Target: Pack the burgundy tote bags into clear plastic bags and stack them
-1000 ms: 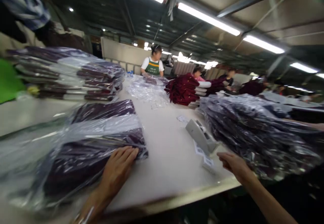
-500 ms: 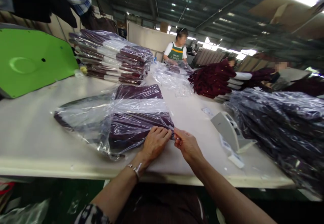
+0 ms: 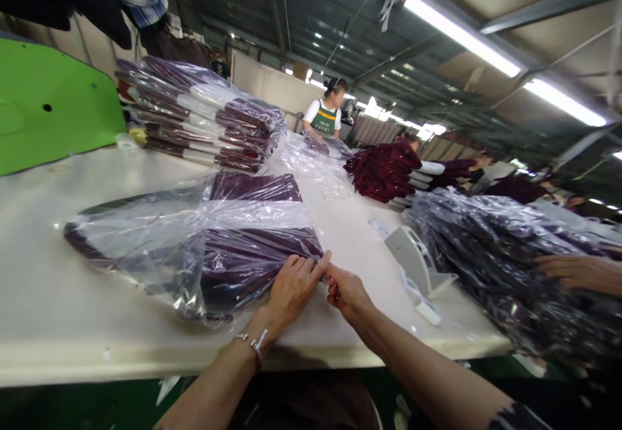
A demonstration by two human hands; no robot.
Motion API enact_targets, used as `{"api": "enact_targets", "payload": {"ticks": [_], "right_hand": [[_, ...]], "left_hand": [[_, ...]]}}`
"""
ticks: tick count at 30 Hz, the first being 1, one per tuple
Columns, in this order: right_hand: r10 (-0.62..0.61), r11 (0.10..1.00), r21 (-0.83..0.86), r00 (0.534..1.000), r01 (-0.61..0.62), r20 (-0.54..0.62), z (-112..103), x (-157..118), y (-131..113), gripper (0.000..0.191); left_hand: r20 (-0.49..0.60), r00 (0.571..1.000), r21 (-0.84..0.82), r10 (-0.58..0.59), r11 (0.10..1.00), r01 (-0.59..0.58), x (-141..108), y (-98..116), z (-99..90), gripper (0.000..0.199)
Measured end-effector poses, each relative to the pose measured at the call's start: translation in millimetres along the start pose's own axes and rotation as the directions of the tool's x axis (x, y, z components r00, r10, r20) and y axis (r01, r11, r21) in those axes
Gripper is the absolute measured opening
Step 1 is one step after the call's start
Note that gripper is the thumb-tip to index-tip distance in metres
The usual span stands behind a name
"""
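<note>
Grip likely soft, slippery, clear-plastic-wrapped folded purple cloth (image 3: 255,247) at corner: under half-open left hand (image 3: 293,285), beside curled right hand (image 3: 350,294), hold hidden.

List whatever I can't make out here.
All in the head view:
Anything pinched by the right hand: hidden by the hand itself.
Near edge of the bagged garment: partly under the left hand.
Any print on the white strip: too small.
Left end of the green panel: cut off by left edge.
Co-worker's hand: arm cut off by right edge.
</note>
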State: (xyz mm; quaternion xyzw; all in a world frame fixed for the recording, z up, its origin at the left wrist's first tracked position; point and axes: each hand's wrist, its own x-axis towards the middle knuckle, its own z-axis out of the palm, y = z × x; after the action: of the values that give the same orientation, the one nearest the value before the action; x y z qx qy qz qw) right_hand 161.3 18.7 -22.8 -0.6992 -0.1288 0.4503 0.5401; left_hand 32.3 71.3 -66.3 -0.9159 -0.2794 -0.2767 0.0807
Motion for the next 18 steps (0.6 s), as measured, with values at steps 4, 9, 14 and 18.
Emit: {"api": "enact_targets", "payload": {"ticks": [4,9,14,18], "right_hand": [[-0.007,0.999,0.033,0.999,0.006,0.04,2,-4,-4,0.031],[-0.003,0.995,0.094,0.981,-0.016,0.195,-13,-16,-16,0.02],[0.018,0.991,0.122,0.948,-0.059,0.317,-27,-22,-27,0.025],[-0.133,0.991,0.036,0.923,0.129,0.361,-25,-10,-16,0.027]], "left_hand": [[-0.052,0.998,0.003,0.021,1.0,-0.021,0,-4,3.9,0.036],[-0.104,0.994,-0.022,-0.016,1.0,0.014,2,-7,0.8,0.041],[-0.111,0.992,-0.02,-0.059,0.998,0.058,11,-6,-8.6,0.043],[-0.217,0.973,0.001,-0.075,0.997,0.077,11,-14,1.5,0.056]]}}
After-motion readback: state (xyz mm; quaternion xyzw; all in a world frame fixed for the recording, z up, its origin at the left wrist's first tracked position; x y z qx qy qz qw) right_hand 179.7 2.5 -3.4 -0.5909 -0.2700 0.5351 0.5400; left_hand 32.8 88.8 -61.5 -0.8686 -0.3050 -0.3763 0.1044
